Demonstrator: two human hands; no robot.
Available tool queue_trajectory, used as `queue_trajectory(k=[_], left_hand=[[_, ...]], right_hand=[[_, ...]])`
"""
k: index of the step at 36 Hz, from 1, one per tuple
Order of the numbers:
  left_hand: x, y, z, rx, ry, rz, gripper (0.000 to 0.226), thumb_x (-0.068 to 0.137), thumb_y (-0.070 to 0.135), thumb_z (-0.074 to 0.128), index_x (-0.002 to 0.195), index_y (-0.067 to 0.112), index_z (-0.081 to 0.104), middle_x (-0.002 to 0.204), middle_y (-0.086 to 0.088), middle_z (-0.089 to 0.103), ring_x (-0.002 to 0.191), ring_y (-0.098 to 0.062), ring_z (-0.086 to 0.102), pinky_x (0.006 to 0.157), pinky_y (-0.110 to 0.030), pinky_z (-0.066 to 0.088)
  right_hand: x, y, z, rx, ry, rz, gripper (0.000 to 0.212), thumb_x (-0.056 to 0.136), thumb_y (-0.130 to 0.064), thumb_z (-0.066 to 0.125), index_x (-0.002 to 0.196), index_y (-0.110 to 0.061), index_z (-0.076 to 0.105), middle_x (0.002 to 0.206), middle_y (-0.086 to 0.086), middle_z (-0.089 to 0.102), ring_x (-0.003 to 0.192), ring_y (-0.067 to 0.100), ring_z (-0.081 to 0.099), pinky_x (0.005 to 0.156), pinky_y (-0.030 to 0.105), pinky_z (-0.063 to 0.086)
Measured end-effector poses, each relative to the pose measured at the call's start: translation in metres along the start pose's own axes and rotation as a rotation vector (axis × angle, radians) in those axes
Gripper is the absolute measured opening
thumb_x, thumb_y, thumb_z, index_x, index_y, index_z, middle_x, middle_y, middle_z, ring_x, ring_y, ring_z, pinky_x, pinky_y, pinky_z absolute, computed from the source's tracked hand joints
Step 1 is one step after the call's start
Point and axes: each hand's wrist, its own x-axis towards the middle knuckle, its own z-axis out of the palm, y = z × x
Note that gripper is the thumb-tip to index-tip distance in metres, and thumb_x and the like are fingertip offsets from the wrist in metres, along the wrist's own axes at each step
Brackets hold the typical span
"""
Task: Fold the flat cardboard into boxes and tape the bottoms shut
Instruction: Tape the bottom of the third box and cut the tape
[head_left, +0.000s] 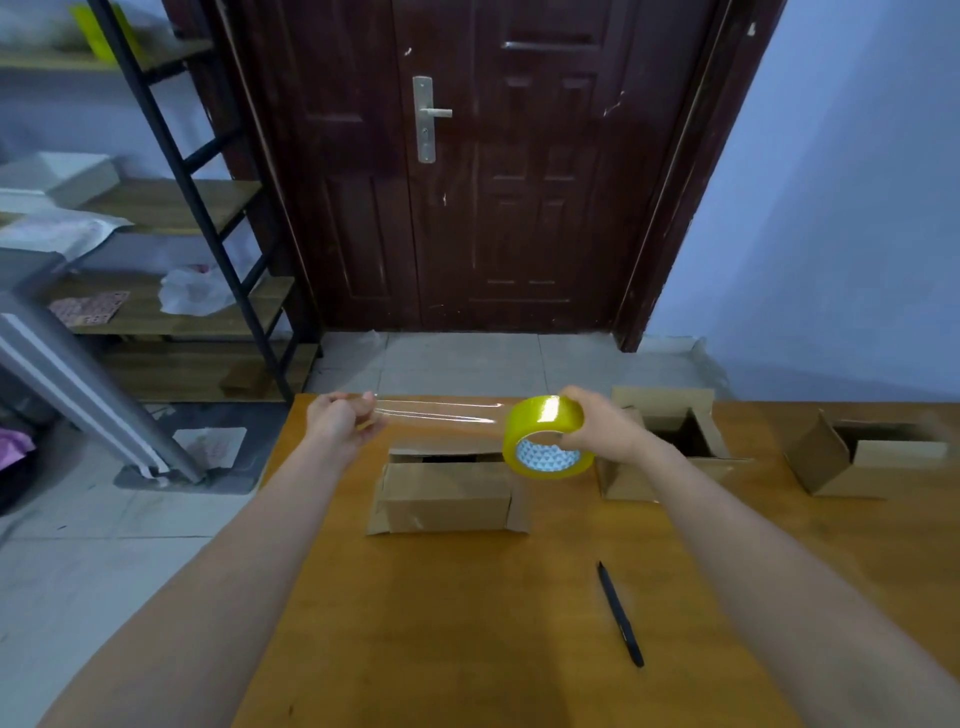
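The right hand (602, 426) grips the tape roll (545, 435), fingers curled over its outer face and the thumb at the core. The left hand (340, 418) pinches the free end of the tape, fingers closed on it. Between them a clear strip (441, 409) runs taut and level, held in the air above the box (447, 491) and not touching it.

That box lies on the table (467, 623) directly under the strip, its flaps folded in but a dark gap showing along the far seam, with no tape visible on it. I judge this to be the taping step for this box, with the strip pulled out but not yet laid down or cut.

To the right stand two more boxes, the middle box (670, 441) and the far box (862, 457), both folded up with open flaps; whether their bottoms are taped cannot be told. A pen (621, 616) lies on the table nearer the person.
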Motion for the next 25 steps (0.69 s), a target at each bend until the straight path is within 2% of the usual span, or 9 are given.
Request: queue_trajectory(k=[2, 4, 6, 7, 8, 10, 16, 21, 25], left_hand=[[0.003, 0.0, 0.001, -0.013, 0.008, -0.021, 0.047, 0.09, -0.009, 0.052, 0.132, 0.004, 0.038, 0.089, -0.01, 0.05, 0.076, -0.016, 0.053, 0.084, -0.038, 0.049], [0.01, 0.001, 0.0, -0.009, 0.043, -0.015, 0.049, 0.09, -0.01, 0.052, 0.134, 0.002, 0.036, 0.086, -0.009, 0.048, 0.073, -0.016, 0.051, 0.084, -0.038, 0.049], [0.013, 0.003, -0.002, 0.012, 0.051, 0.005, 0.042, 0.09, -0.009, 0.053, 0.128, 0.003, 0.041, 0.086, -0.008, 0.048, 0.075, -0.017, 0.053, 0.086, -0.039, 0.049], [0.015, 0.003, -0.003, 0.049, 0.033, 0.016, 0.03, 0.089, -0.008, 0.054, 0.116, 0.005, 0.047, 0.087, -0.008, 0.049, 0.079, -0.019, 0.055, 0.087, -0.04, 0.05], [0.015, 0.003, -0.003, 0.076, 0.02, 0.024, 0.02, 0.089, -0.006, 0.055, 0.1, 0.009, 0.048, 0.087, -0.008, 0.05, 0.082, -0.02, 0.056, 0.087, -0.041, 0.051], [0.02, 0.004, -0.005, 0.082, 0.027, 0.031, 0.023, 0.09, -0.005, 0.055, 0.085, 0.015, 0.044, 0.087, -0.007, 0.051, 0.078, -0.018, 0.056, 0.088, -0.04, 0.051], [0.033, -0.008, -0.022, 0.056, 0.019, -0.004, 0.022, 0.091, -0.003, 0.053, 0.088, 0.016, 0.043, 0.087, -0.006, 0.053, 0.075, -0.016, 0.054, 0.081, -0.038, 0.051], [0.034, -0.035, -0.036, 0.055, 0.062, -0.047, 0.017, 0.092, -0.002, 0.053, 0.094, 0.011, 0.042, 0.089, -0.008, 0.052, 0.08, -0.019, 0.055, 0.072, -0.036, 0.053], [0.037, -0.052, -0.038, 0.029, 0.106, -0.075, 0.028, 0.093, -0.001, 0.051, 0.077, 0.017, 0.037, 0.085, -0.006, 0.049, 0.074, -0.016, 0.053, 0.066, -0.032, 0.052]], right_hand=[[-0.004, -0.005, 0.002, -0.099, 0.009, 0.0, 0.048, 0.081, -0.022, 0.071, 0.123, -0.022, 0.047, 0.111, 0.0, 0.058, 0.093, 0.016, 0.055, 0.059, 0.02, 0.04], [-0.005, -0.013, 0.003, -0.436, -0.031, -0.01, 0.051, 0.085, -0.027, 0.065, 0.131, -0.025, 0.042, 0.121, 0.002, 0.057, 0.105, 0.023, 0.056, 0.063, 0.025, 0.039], [-0.002, -0.017, 0.005, -0.734, -0.066, -0.022, 0.054, 0.087, -0.023, 0.059, 0.137, -0.026, 0.038, 0.128, 0.004, 0.054, 0.115, 0.026, 0.052, 0.082, 0.033, 0.04], [0.0, -0.018, 0.006, -0.818, -0.077, -0.01, 0.054, 0.087, -0.021, 0.057, 0.138, -0.026, 0.038, 0.128, 0.005, 0.054, 0.117, 0.026, 0.052, 0.09, 0.036, 0.039], [0.002, -0.018, 0.007, -0.853, -0.071, 0.009, 0.053, 0.087, -0.019, 0.056, 0.137, -0.026, 0.039, 0.128, 0.005, 0.054, 0.118, 0.026, 0.051, 0.095, 0.038, 0.037], [0.006, -0.018, 0.007, -0.847, -0.039, 0.025, 0.052, 0.087, -0.02, 0.057, 0.135, -0.027, 0.04, 0.127, 0.003, 0.055, 0.12, 0.025, 0.05, 0.097, 0.039, 0.036], [0.012, -0.024, 0.007, -0.879, -0.086, -0.045, 0.05, 0.087, -0.021, 0.054, 0.134, -0.025, 0.04, 0.122, 0.004, 0.058, 0.112, 0.025, 0.055, 0.087, 0.034, 0.038], [0.018, -0.023, 0.017, -0.941, -0.159, -0.06, 0.055, 0.084, -0.022, 0.058, 0.137, -0.025, 0.04, 0.12, 0.002, 0.058, 0.112, 0.024, 0.054, 0.094, 0.035, 0.035], [0.026, -0.022, 0.027, -0.987, -0.205, -0.024, 0.056, 0.085, -0.024, 0.059, 0.138, -0.025, 0.039, 0.121, 0.004, 0.057, 0.114, 0.024, 0.053, 0.101, 0.038, 0.032]])
